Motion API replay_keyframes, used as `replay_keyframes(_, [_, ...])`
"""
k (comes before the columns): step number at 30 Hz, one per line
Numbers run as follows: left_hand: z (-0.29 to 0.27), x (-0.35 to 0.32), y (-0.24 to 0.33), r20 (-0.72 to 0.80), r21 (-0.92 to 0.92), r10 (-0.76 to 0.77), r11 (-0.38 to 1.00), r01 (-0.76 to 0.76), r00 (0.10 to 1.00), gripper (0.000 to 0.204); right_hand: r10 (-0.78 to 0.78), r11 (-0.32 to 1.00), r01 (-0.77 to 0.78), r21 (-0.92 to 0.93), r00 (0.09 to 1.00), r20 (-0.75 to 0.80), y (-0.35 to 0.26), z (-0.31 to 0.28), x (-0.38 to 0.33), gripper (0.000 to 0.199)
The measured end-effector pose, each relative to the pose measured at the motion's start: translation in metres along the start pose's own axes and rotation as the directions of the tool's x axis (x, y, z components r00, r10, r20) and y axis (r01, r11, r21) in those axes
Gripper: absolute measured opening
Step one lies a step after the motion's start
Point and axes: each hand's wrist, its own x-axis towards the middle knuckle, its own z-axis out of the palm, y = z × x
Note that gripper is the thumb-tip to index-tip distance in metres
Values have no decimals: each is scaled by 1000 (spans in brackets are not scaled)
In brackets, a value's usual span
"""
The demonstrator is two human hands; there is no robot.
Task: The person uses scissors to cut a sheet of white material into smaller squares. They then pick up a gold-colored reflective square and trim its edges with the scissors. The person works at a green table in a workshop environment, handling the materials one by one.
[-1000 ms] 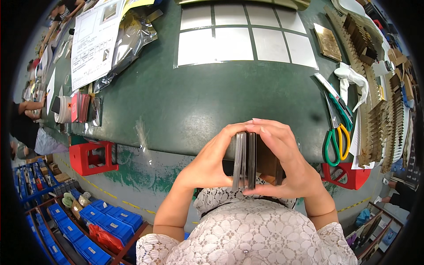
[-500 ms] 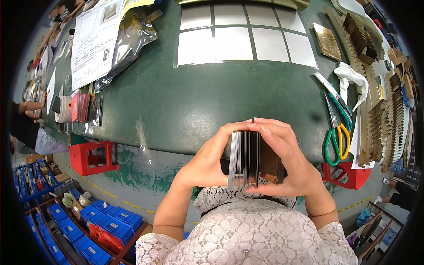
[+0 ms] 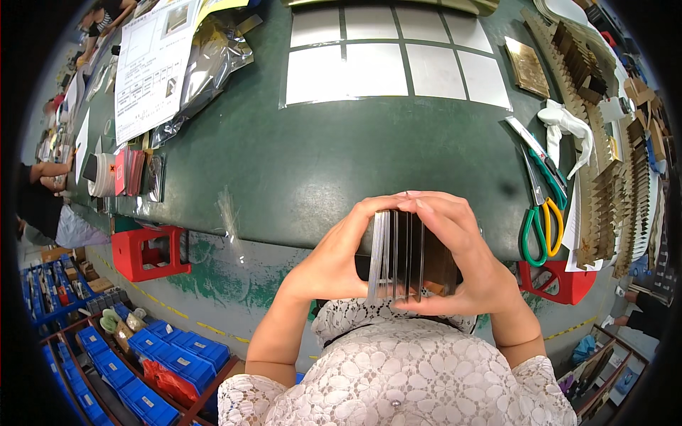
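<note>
The left hand (image 3: 330, 259) and the right hand (image 3: 477, 273) were curved around a loosely spread stack of thin, flat rectangular plates (image 3: 381, 248), grasping it from either side with the edges turned upward (narrow gaps showed between several). The stack was held at the near edge of the dark green counter (image 3: 249, 156). Beyond, a broad smooth stretch reached to white rectangular sheets (image 3: 373, 71); rightward, green-and-yellow-handled scissors (image 3: 543, 203) lay near that edge, well apart from the plates.

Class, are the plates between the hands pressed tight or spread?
Partly spread: the thin plates bunch at left, with dark bands between edges at right.
</note>
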Motion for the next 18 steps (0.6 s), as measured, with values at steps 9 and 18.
replay_keyframes(9, [0, 1, 1, 24, -43, -16, 999, 17, 1000, 92, -24, 999, 22, -35, 999, -36, -3, 2, 1, 98])
replay_keyframes(18, [2, -1, 0, -7, -4, -27, 1000, 27, 1000, 93, -7, 999, 6, -50, 1000, -19, -7, 6, 8, 92])
